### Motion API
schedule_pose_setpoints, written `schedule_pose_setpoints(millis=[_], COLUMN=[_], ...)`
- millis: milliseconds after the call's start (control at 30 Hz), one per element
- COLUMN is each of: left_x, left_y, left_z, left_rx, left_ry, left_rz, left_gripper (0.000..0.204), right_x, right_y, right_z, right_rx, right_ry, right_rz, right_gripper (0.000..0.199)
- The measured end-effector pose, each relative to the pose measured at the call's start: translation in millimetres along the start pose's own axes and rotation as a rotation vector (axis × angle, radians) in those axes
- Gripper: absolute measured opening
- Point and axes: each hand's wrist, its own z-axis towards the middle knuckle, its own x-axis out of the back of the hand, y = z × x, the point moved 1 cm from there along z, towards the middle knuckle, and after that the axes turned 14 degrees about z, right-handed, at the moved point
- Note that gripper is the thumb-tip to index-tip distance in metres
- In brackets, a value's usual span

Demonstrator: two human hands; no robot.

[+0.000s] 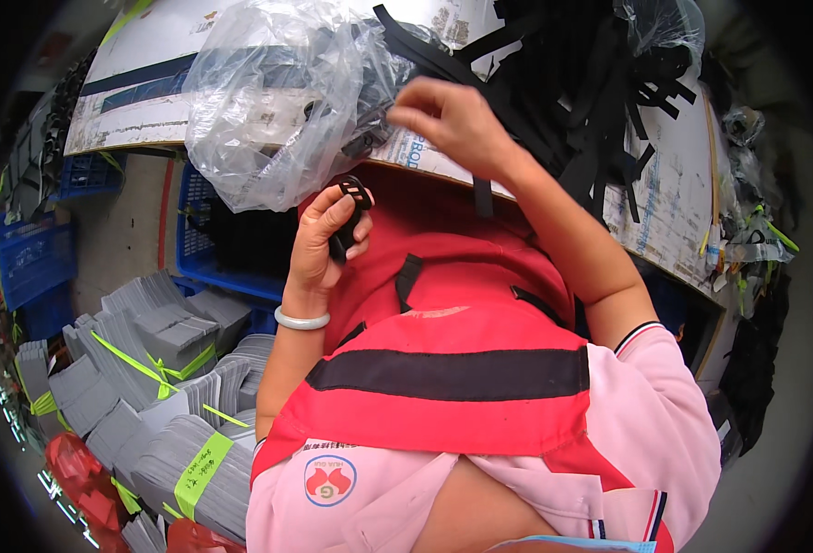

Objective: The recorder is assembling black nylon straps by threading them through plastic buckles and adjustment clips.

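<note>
My left hand (322,235), with a white bangle on its wrist, is closed round a black plastic strap buckle (356,191). The buckle has slots, and a dark piece hangs below it in the palm, partly hidden by my fingers. Over the table edge, my right hand (453,120) has its fingers curved and its thumb apart, slightly blurred, with nothing visible in it. Just left of it lies a clear plastic bag (259,111) with small black parts (367,138) at its opening. A heap of black webbing straps (582,92) lies beyond my right hand.
The worn white tabletop (144,115) ends just in front of me. Below on the left stand a blue crate (190,249) and several bundles of grey strips (162,323) tied with bright green tape. Red bags (84,479) lie at the lower left. Another clear bag (669,23) sits at the far right.
</note>
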Motion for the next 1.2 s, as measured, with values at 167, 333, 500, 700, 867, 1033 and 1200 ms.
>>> schedule_pose_setpoints(millis=[167, 333, 500, 700, 867, 1033, 1200], left_x=[-6, -18, -27, -33, -36, -36, -29], left_y=[-18, -11, 6, 20, 15, 11, 15], left_z=[9, 8, -4, -3, -4, -7, -5], left_rx=[0.186, 0.142, -0.04, -0.225, -0.252, -0.339, -0.662], left_ry=[0.009, 0.061, 0.385, 0.435, 0.544, 0.579, 0.533], left_rz=[-0.206, -0.051, 0.253, 0.446, 0.63, 0.838, 1.246], left_gripper=[0.017, 0.014, 0.015, 0.018, 0.015, 0.014, 0.016], right_x=[27, 35, 12, -42, -46, -55, -53], right_y=[40, 54, -61, -56, -45, -30, -23], right_z=[107, 128, 51, -36, -45, -45, -46], right_rx=[0.276, 0.056, 0.103, -0.453, -0.581, -0.563, -0.658], right_ry=[0.455, 0.305, -0.066, -0.251, -0.081, 0.02, -0.02], right_rz=[-0.608, -0.915, -0.084, 0.744, 0.75, 0.896, 1.052], right_gripper=[0.036, 0.031, 0.023, 0.022, 0.024, 0.022, 0.024])
